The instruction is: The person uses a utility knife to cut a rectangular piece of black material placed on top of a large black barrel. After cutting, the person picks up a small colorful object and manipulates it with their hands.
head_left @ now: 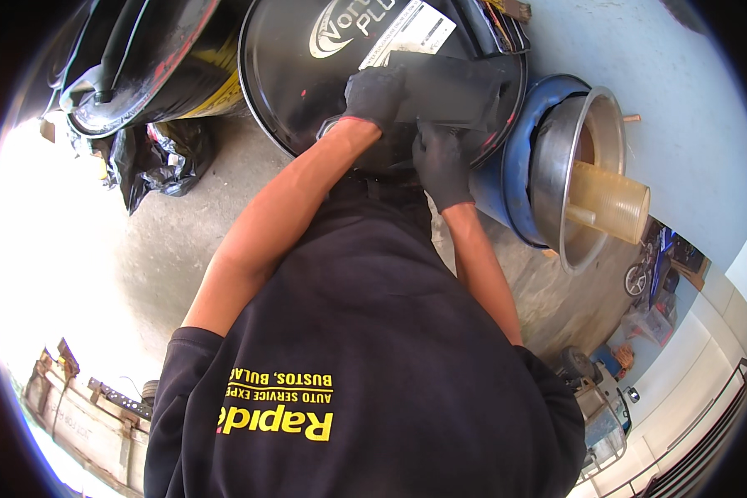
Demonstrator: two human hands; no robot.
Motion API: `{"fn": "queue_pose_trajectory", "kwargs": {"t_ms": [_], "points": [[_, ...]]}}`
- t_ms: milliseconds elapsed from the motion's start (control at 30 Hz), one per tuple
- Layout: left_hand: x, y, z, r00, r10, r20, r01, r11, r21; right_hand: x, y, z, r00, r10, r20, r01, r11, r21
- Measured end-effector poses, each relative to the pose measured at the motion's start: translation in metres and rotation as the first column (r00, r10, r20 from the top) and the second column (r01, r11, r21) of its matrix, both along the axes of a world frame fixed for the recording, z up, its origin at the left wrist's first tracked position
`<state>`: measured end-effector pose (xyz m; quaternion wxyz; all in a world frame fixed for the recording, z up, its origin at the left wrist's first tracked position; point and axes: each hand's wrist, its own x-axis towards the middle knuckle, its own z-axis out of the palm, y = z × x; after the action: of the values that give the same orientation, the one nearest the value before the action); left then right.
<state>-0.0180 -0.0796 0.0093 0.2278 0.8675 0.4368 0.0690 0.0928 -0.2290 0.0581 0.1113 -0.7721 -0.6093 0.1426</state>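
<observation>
Both my hands wear black gloves and reach forward over a black steel drum [295,91]. My left hand [375,93] grips the left end of a dark flat rectangular panel [461,87] that lies on the drum's lid. My right hand [441,162] holds the panel's near edge, a little lower and to the right. A white label [411,33] is stuck on the lid just beyond the panel. My bare forearms and black shirt fill the lower middle of the view.
A blue drum [506,178] stands to the right, carrying a big steel funnel bowl [556,178] with a translucent plastic jug [610,199] in it. A second black drum [141,66] and a black plastic bag [162,158] are at upper left. The floor is concrete [166,249].
</observation>
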Motion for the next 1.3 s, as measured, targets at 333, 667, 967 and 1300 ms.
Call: {"fn": "queue_pose_trajectory", "kwargs": {"t_ms": [333, 667, 967, 1300], "points": [[-0.004, -0.002, -0.006, 0.992, -0.012, 0.125, -0.001, 0.995, 0.1, -0.007, -0.013, 0.001, 0.999, -0.027, 0.031, 0.027, 1.0, 0.008], [-0.006, 0.002, 0.005, 1.0, -0.003, -0.004, 0.003, 1.0, -0.015, 0.012, 0.032, 0.035, 0.95, -0.177, -0.256, 0.211, 0.971, 0.11], [-0.009, 0.008, 0.019, 0.996, 0.07, 0.062, -0.062, 0.99, -0.125, 0.009, 0.061, -0.005, 0.959, -0.145, -0.245, 0.207, 0.946, 0.248], [-0.01, 0.009, 0.019, 0.998, 0.055, 0.042, -0.049, 0.989, -0.136, 0.006, 0.057, -0.021, 0.961, -0.136, -0.243, 0.213, 0.921, 0.326]]}}
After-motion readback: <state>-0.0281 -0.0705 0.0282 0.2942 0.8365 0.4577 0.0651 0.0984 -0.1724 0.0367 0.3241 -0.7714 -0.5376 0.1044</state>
